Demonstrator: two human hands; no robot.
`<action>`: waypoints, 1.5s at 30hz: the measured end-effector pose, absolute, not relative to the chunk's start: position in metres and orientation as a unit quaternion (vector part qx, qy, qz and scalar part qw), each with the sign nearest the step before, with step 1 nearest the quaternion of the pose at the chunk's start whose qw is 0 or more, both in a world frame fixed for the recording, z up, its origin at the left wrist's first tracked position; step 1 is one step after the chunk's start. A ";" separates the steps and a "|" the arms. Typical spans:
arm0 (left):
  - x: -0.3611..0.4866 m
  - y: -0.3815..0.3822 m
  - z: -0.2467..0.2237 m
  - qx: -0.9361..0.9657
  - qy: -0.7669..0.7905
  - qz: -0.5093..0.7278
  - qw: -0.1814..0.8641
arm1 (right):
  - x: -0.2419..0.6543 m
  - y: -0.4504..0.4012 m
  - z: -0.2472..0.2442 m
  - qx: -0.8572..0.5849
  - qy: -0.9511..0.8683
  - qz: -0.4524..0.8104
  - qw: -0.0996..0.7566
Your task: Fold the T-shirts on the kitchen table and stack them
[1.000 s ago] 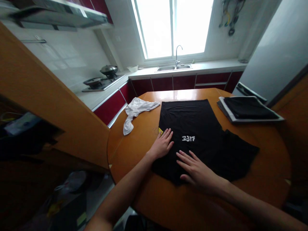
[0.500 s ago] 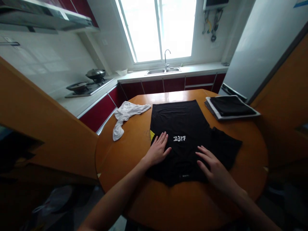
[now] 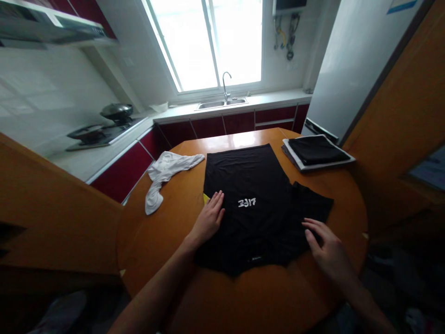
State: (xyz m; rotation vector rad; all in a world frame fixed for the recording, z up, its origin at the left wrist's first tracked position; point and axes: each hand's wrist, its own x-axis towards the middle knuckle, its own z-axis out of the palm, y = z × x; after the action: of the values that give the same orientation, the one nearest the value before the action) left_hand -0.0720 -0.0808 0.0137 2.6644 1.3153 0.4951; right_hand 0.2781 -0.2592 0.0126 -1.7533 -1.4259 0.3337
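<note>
T-shirt of black cloth point(image 3: 248, 174) lies spread out in the middle of a round, orange-brown wooden table point(image 3: 163, 241), its hem toward the window side and its neckline, with a small pale label point(image 3: 256, 258) in it, toward the person. White lettering point(image 3: 247, 202) on it reads "LIFE" upside down from this view. One short sleeve point(image 3: 313, 200) stretches out to the right, and a small yellow patch point(image 3: 206, 198) shows at the left edge.

The left hand point(image 3: 209, 217) is open, laid palm down over that left edge beside the yellow patch, its fingers close together on the cloth. The right hand point(image 3: 325, 246) is open too, fingers slightly bent, at the lower edge of the sleeve; whether its fingertips touch the fabric cannot be told.

Left of the T-shirt, a crumpled white cloth garment point(image 3: 167, 167) lies on the table. At the far right is a flat stack of folded black, white and grey cloth point(image 3: 318, 150), black on top.

Beyond the table, a white countertop point(image 3: 271, 97) over dark red cabinets holds a steel double sink point(image 3: 212, 105); to the left, two dark pans point(image 3: 116, 111) sit on a black stove point(image 3: 118, 132).
</note>
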 end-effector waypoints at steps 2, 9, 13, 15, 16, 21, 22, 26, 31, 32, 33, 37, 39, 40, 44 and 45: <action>-0.077 -0.074 0.013 0.861 0.462 0.199 0.069 | 0.264 -0.255 0.018 -0.683 -0.579 0.155 0.417; -0.081 -0.066 0.004 0.852 0.482 0.188 0.080 | 0.166 -0.207 0.054 -0.590 -0.680 0.302 0.314; -0.078 -0.067 0.003 0.858 0.479 0.168 0.078 | 0.128 -0.178 0.055 -0.608 -0.716 0.271 0.209; -0.078 -0.067 0.002 0.858 0.480 0.165 0.080 | 0.120 -0.167 0.051 -0.622 -0.718 0.256 0.177; -0.078 -0.067 0.002 0.857 0.481 0.165 0.081 | 0.118 -0.163 0.049 -0.629 -0.715 0.257 0.165; -0.079 -0.067 -0.002 0.855 0.481 0.174 0.092 | 0.113 -0.154 0.042 -0.647 -0.676 0.307 0.169; -0.079 -0.067 -0.002 0.854 0.480 0.175 0.094 | 0.111 -0.154 0.042 -0.644 -0.672 0.314 0.187; -0.079 -0.067 -0.001 0.853 0.481 0.175 0.101 | 0.105 -0.159 0.041 -0.627 -0.658 0.322 0.266; -0.078 -0.068 0.001 0.851 0.485 0.174 0.105 | 0.100 -0.161 0.044 -0.598 -0.638 0.337 0.349; -0.078 -0.069 0.002 0.850 0.486 0.173 0.107 | 0.100 -0.161 0.044 -0.592 -0.633 0.340 0.364; -0.078 -0.069 0.002 0.850 0.487 0.173 0.108 | 0.100 -0.160 0.044 -0.587 -0.629 0.341 0.378; -0.078 -0.069 0.002 0.849 0.488 0.168 0.112 | 0.101 -0.159 0.041 -0.577 -0.614 0.340 0.418; -0.078 -0.069 0.001 0.850 0.488 0.165 0.111 | 0.102 -0.160 0.039 -0.577 -0.609 0.342 0.423; -0.078 -0.069 0.000 0.850 0.488 0.164 0.110 | 0.102 -0.160 0.038 -0.579 -0.608 0.342 0.422; -0.079 -0.069 -0.002 0.855 0.485 0.153 0.105 | 0.105 -0.161 0.034 -0.589 -0.613 0.337 0.404; -0.080 -0.069 -0.002 0.855 0.485 0.149 0.105 | 0.106 -0.161 0.033 -0.592 -0.616 0.336 0.397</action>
State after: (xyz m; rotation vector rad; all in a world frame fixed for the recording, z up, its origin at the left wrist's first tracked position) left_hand -0.0795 -0.0694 -0.0018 2.5198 1.4306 0.4393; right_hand 0.1059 -0.1613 0.0330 -1.4991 -1.5606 0.8519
